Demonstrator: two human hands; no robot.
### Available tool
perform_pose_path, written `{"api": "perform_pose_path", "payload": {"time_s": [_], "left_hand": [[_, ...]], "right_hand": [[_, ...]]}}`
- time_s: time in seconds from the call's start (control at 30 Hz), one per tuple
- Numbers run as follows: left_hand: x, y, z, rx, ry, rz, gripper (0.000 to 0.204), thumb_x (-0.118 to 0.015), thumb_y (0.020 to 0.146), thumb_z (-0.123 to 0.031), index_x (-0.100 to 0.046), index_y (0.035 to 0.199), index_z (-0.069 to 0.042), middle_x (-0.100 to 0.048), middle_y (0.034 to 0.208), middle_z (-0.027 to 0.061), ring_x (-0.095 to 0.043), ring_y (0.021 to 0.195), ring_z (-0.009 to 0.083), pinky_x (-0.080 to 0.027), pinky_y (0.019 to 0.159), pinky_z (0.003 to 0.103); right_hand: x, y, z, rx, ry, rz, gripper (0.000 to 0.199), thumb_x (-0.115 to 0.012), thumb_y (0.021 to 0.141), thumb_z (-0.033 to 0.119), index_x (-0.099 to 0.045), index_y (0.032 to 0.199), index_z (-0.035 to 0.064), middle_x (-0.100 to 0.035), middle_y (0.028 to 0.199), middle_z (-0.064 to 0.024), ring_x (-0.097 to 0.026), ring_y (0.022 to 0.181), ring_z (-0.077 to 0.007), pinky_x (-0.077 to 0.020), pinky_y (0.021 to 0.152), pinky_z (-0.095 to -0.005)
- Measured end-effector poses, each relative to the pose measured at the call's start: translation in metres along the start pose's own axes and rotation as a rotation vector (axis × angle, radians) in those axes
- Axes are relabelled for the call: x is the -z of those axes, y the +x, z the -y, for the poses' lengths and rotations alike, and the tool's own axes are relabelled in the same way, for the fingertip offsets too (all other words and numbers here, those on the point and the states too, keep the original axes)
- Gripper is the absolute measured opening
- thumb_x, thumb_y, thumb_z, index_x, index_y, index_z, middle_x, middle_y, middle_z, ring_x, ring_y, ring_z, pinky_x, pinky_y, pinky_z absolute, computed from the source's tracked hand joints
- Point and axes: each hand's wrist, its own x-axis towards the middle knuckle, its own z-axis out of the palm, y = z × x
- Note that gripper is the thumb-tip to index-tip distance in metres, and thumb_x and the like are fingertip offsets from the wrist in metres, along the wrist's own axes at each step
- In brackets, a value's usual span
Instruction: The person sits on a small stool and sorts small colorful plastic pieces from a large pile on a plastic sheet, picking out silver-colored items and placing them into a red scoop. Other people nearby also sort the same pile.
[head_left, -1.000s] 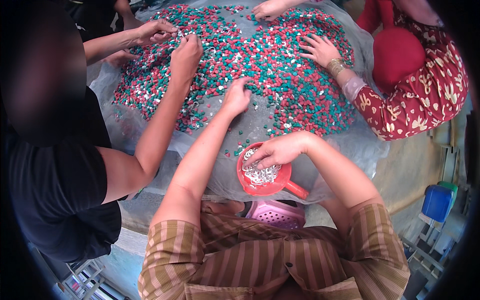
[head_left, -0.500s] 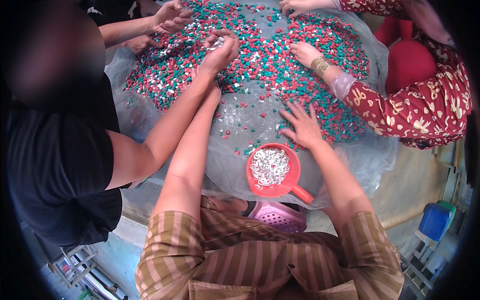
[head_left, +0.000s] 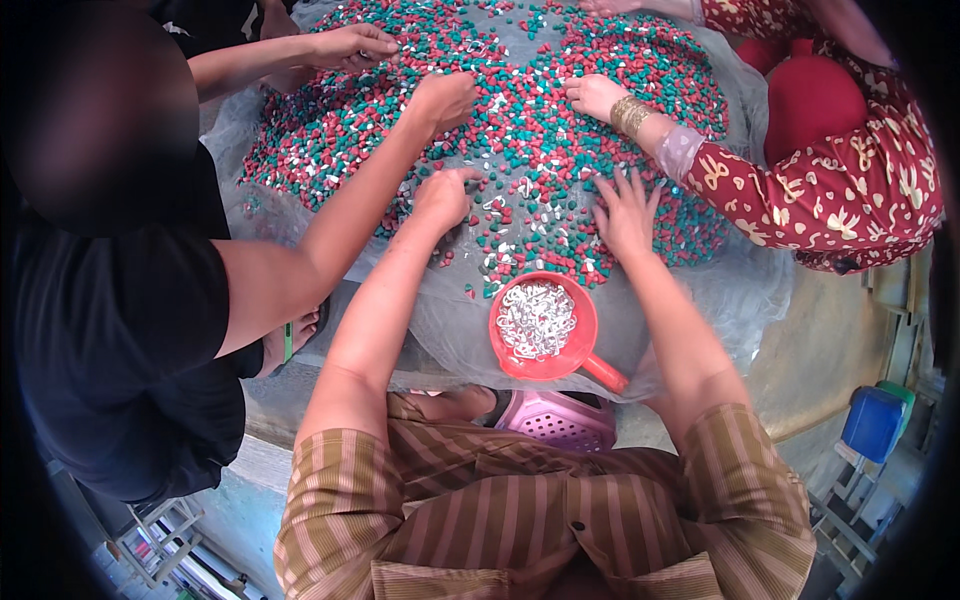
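Two hands are laid on a heap of small red, green and white plastic pieces (head_left: 520,130) spread over the mesh-covered tabletop (head_left: 690,300). The left hand (head_left: 443,197) is curled, its hold hidden; the right hand (head_left: 625,212) is spread flat, empty. Just beside, a round red plastic scoop (head_left: 545,328) filled with white pieces is seen, handle pointing lower-right.

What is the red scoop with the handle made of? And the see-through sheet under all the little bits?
The red round scoop looks like moulded plastic: smooth, evenly coloured, slightly glossy rim. The see-through grey sheet looks like fine mesh or thin netting, since it drapes and wrinkles softly; which one is hard to tell.
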Motion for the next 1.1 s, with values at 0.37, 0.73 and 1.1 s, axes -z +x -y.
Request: {"api": "perform_pose_path", "payload": {"time_s": [0.37, 0.73, 1.1], "left_hand": [[-0.055, 0.008, -0.037, -0.272, -0.078, -0.234, 0.023, -0.067, 0.077, -0.021, -0.067, 0.098, -0.011, -0.059, 0.086, 0.0136, -0.060, 0.085, 0.0329, -0.049, 0.078, 0.040], [-0.027, 0.030, 0.023, -0.096, -0.573, -0.035, 0.012, -0.071, 0.072, -0.007, -0.062, 0.079, -0.003, -0.055, 0.072, -0.0009, -0.050, 0.064, 0.0064, -0.043, 0.060, 0.023], [-0.014, 0.011, 0.000, -0.274, 0.092, 0.052, 0.030, -0.077, 0.065, -0.021, -0.066, 0.090, -0.008, -0.058, 0.093, 0.0100, -0.059, 0.092, 0.0290, -0.047, 0.079, 0.039]], "right_hand": [[0.001, -0.007, 0.034, 0.368, 0.381, 0.149, 0.030, -0.072, 0.070, 0.029, -0.065, 0.096, 0.0160, -0.053, 0.091, -0.0051, -0.050, 0.093, -0.0247, -0.0404, 0.082, -0.0395], [0.010, 0.000, 0.024, 0.313, 0.514, 0.217, 0.025, -0.071, 0.072, 0.023, -0.067, 0.095, 0.0152, -0.055, 0.089, -0.0068, -0.051, 0.091, -0.0250, -0.0411, 0.082, -0.0386], [-0.011, 0.013, 0.082, 0.417, 0.484, 0.499, 0.022, -0.074, 0.067, 0.030, -0.070, 0.085, 0.0181, -0.057, 0.086, -0.0030, -0.053, 0.095, -0.0218, -0.0391, 0.083, -0.0386]]}}
